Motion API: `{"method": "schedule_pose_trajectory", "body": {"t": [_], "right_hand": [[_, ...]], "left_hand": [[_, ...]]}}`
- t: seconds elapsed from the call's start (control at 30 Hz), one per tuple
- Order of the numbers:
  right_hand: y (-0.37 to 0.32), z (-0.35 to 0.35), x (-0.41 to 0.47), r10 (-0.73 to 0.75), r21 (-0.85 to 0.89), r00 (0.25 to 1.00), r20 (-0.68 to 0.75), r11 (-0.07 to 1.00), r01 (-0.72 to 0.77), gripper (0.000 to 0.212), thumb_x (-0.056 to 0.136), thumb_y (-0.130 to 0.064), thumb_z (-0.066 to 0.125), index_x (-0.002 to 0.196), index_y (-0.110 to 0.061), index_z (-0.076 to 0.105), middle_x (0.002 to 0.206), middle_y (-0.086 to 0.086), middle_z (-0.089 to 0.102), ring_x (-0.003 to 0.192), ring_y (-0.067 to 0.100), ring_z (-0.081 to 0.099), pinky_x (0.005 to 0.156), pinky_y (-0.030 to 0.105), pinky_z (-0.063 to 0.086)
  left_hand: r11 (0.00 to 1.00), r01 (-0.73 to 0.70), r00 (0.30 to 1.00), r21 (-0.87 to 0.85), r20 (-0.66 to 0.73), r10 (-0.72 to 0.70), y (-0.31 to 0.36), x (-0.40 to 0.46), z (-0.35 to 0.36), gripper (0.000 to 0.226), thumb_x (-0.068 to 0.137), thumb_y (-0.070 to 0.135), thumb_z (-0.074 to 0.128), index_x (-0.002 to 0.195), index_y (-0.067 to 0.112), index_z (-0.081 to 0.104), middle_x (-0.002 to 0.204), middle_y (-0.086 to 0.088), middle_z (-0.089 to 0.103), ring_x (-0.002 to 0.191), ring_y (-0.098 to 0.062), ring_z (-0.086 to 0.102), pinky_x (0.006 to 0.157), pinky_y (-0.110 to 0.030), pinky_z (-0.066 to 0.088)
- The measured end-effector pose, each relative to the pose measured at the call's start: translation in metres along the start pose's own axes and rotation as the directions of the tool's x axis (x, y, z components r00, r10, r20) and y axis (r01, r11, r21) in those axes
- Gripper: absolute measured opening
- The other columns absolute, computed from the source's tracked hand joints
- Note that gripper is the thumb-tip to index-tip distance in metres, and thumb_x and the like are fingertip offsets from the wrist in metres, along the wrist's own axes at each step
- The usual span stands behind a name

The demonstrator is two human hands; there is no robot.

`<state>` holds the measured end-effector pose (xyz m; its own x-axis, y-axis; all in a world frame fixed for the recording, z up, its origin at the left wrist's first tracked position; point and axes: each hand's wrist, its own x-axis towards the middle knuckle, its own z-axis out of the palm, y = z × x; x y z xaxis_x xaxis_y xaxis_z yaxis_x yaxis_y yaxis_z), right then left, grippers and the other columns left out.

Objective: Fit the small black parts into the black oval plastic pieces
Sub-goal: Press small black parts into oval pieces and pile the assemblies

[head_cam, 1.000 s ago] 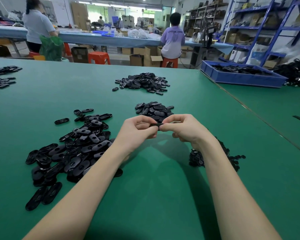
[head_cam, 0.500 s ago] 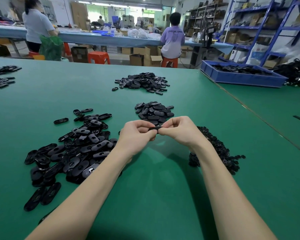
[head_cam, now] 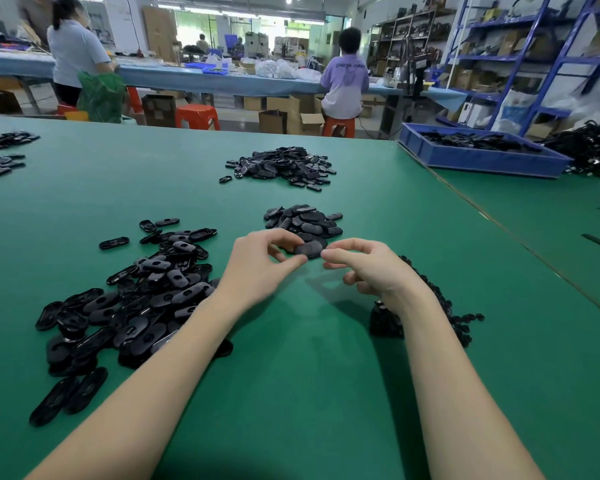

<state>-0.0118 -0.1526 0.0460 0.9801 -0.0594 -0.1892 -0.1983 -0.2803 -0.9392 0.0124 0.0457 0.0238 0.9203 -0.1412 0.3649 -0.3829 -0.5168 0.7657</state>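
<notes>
Green table fills the near field, with both bare forearms reaching forward across it. Left of the left arm lies a loose heap of ovals, flat black plastic pieces with rounded ends, many showing a central hole or recess. Under and beside the right wrist sits a dark heap of small parts, too fine to resolve singly. Between the hands, one oval is held just above the table, its smooth matte face up, at the near edge of a compact pile of similar pieces. Left hand: thumb and forefinger close on the left end of the oval, remaining fingers curled behind. Right hand: fingers loosely curled and slightly spread, forefinger tip just beside the oval's right end; whether it touches cannot be told, and nothing is visibly held. Farther back, a broader far pile of black pieces lies mid-table. A blue bin holding black parts stands at the far right. Beyond the table, two people work at a long blue bench, with blue shelving at right
</notes>
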Motion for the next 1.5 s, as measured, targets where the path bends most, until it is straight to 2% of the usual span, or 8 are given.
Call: {"method": "schedule_pose_trajectory", "body": {"t": [0.13,0.4,0.83,0.97,1.1,1.23,1.37,1.5], "right_hand": [[0.004,-0.005,0.0,0.036,-0.027,0.999,-0.021,0.999,-0.037,0.025,0.086,-0.042,0.076,0.104,-0.025,0.075,0.088,-0.014,0.079,0.052,0.004,0.05,0.049,0.016,0.035],[0.007,-0.004,0.0,0.034,-0.069,0.999,0.04,0.997,-0.031,0.022,0.088,-0.044,0.074,0.102,-0.026,0.074,0.089,-0.013,0.079,0.054,0.004,0.051,0.05,0.019,0.034],[0.002,0.01,-0.003,0.024,-0.188,0.995,0.092,0.982,-0.006,0.019,0.09,-0.039,0.073,0.102,-0.024,0.072,0.086,-0.009,0.079,0.056,0.007,0.05,0.046,0.016,0.036],[0.001,0.022,-0.001,-0.032,-0.271,0.992,0.126,0.96,0.066,0.017,0.089,-0.037,0.073,0.1,-0.023,0.073,0.083,-0.01,0.079,0.048,0.0,0.052,0.05,0.013,0.041],[0.0,0.044,0.001,-0.142,-0.298,0.983,0.116,0.939,0.171,0.011,0.089,-0.034,0.071,0.092,-0.023,0.074,0.08,-0.01,0.078,0.054,0.0,0.054,0.069,0.024,0.05],[-0.004,0.062,-0.001,-0.238,-0.297,0.968,0.081,0.921,0.251,0.006,0.088,-0.029,0.068,0.09,-0.025,0.073,0.079,-0.004,0.077,0.053,-0.001,0.055,0.059,0.018,0.047],[-0.006,0.074,-0.002,-0.292,-0.345,0.953,0.08,0.889,0.302,0.005,0.088,-0.028,0.068,0.088,-0.028,0.073,0.076,-0.007,0.073,0.055,-0.005,0.056,0.056,0.012,0.044],[-0.005,0.08,-0.002,-0.301,-0.429,0.946,0.124,0.843,0.324,0.004,0.089,-0.027,0.07,0.087,-0.028,0.073,0.075,-0.013,0.07,0.061,-0.006,0.058,0.055,0.006,0.039]], "left_hand": [[0.99,0.07,0.996,0.124,-0.066,-0.062,-0.003,0.041,0.013,0.017,0.081,0.034,0.081,0.097,0.031,0.077,0.082,0.016,0.07,0.072,-0.009,0.06,0.075,-0.025,0.051],[0.921,0.278,0.96,0.273,-0.108,-0.258,-0.014,0.082,0.035,0.013,0.08,0.037,0.076,0.091,0.034,0.07,0.084,0.016,0.066,0.094,-0.012,0.065,0.075,-0.025,0.039],[0.972,0.06,0.988,0.227,-0.156,-0.025,-0.012,0.015,0.013,0.018,0.083,0.038,0.073,0.098,0.032,0.067,0.089,0.015,0.067,0.082,-0.012,0.058,0.076,-0.031,0.051],[0.957,0.088,0.988,0.277,-0.148,-0.048,-0.021,0.005,-0.013,0.014,0.084,0.041,0.073,0.094,0.033,0.067,0.093,0.015,0.067,0.092,-0.015,0.061,0.084,-0.035,0.053],[0.957,0.126,0.983,0.262,-0.16,-0.086,-0.028,0.002,-0.03,0.009,0.083,0.042,0.072,0.082,0.035,0.067,0.087,0.02,0.068,0.083,-0.006,0.061,0.078,-0.03,0.051],[0.962,0.133,0.976,0.24,-0.202,-0.085,-0.029,0.002,-0.043,0.01,0.083,0.04,0.07,0.076,0.035,0.066,0.078,0.022,0.068,0.075,-0.002,0.061,0.071,-0.025,0.048],[0.936,0.157,0.967,0.314,-0.241,-0.082,-0.04,0.005,-0.068,0.007,0.089,0.029,0.065,0.091,0.027,0.072,0.091,0.011,0.072,0.09,-0.014,0.064,0.086,-0.033,0.052],[0.814,0.335,0.932,0.474,-0.292,-0.214,-0.061,0.005,-0.09,0.037,0.095,0.035,0.059,0.128,0.018,0.065,0.124,-0.008,0.066,0.123,-0.028,0.054,0.101,-0.043,0.046]]}}
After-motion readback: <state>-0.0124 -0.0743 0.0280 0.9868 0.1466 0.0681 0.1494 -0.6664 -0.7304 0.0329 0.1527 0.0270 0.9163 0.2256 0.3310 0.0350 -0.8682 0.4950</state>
